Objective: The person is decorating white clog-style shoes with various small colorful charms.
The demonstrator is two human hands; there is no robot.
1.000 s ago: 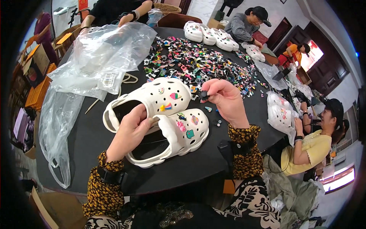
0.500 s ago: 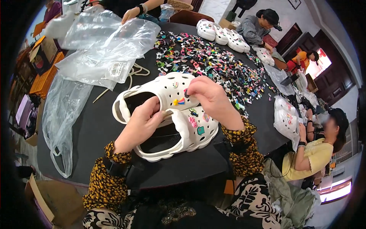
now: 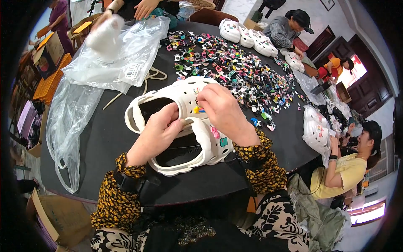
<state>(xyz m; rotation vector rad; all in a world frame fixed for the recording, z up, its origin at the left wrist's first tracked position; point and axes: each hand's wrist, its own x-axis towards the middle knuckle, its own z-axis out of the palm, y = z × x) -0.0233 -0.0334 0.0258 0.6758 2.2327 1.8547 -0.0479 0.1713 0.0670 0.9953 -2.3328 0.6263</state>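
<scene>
Two white clogs with holes in their uppers lie side by side in front of me: a far clog (image 3: 184, 93) and a near clog (image 3: 205, 140). My left hand (image 3: 153, 134) grips the far clog at its opening edge, fingers inside and thumb near where the two shoes meet. Over the far clog's upper, my right hand (image 3: 226, 110) pinches a small dark shoe charm, mostly hidden by the fingers. A yellow star charm (image 3: 196, 110) sits in the upper just below those fingertips. On the near clog are a pink charm (image 3: 215, 132) and a teal charm (image 3: 223, 142).
Loose colourful charms (image 3: 235, 69) spread across the black table (image 3: 113, 168) beyond the clogs. Clear plastic bags (image 3: 71, 130) and a cord (image 3: 110, 102) lie at left. More white clogs (image 3: 247, 37) stand at the back; co-workers sit around the table.
My right hand has moved left and down onto the far clog's upper with the charm. Across the table, another person's hands have shifted the plastic bag.
</scene>
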